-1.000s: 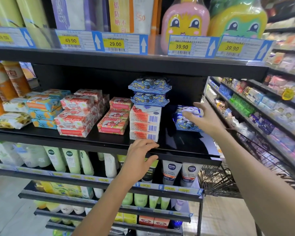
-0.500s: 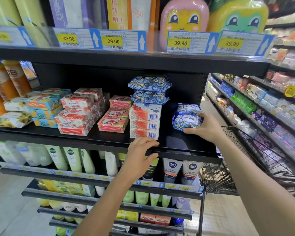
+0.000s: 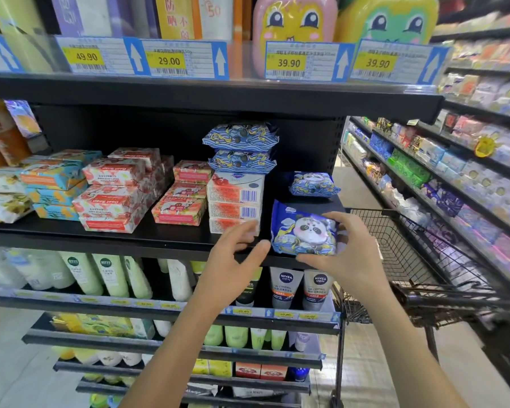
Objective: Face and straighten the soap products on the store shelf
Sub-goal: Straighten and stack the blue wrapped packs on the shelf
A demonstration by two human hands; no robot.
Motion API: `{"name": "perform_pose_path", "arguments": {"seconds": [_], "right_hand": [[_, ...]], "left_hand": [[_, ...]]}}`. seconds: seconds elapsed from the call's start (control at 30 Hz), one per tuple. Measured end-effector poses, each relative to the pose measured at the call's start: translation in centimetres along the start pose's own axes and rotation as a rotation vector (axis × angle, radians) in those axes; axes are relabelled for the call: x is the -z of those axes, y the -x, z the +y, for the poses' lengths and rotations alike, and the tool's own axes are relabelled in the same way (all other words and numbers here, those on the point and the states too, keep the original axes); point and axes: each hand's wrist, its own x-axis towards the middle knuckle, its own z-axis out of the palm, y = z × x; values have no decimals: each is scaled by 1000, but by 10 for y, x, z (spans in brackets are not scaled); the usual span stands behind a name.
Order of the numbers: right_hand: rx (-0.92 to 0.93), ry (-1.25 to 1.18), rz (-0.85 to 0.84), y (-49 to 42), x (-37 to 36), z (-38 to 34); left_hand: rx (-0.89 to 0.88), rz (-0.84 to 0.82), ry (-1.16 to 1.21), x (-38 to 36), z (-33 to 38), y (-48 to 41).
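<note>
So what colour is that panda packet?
The panda packet is blue with yellow swirls, clearest in the head view.

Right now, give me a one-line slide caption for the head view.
Person's right hand holds a panda soap pack at the shelf edge, open left hand beside it.

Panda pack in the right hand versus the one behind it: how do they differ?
The held panda pack is gripped by the right hand at the shelf front; the rear panda pack sits untouched, further back. The held panda pack stands face-forward; the rear panda pack lies flat. Both wear blue panda wrappers.
</note>
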Motion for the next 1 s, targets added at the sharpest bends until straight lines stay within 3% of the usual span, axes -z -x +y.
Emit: {"name": "perform_pose_path", "arguments": {"seconds": [0.2, 0.3, 0.4, 0.53, 0.67, 1.0], "right_hand": [[143, 14, -4, 21, -7, -14], [153, 12, -29, 28, -10, -19], [74, -34, -103, 36, -11, -27], [-210, -468, -156, 47, -5, -41], [-379, -564, -178, 52, -5, -41], [-357, -666, -222, 55, -6, -46]], "left_hand": [[176, -65, 407, -16, 30, 9], [214, -21, 493, -17, 29, 12], [228, 22, 541, -18, 27, 18], [222, 15, 536, -17, 24, 26], [210, 18, 559, -15, 22, 33], [170, 37, 545, -12, 25, 42]]}}
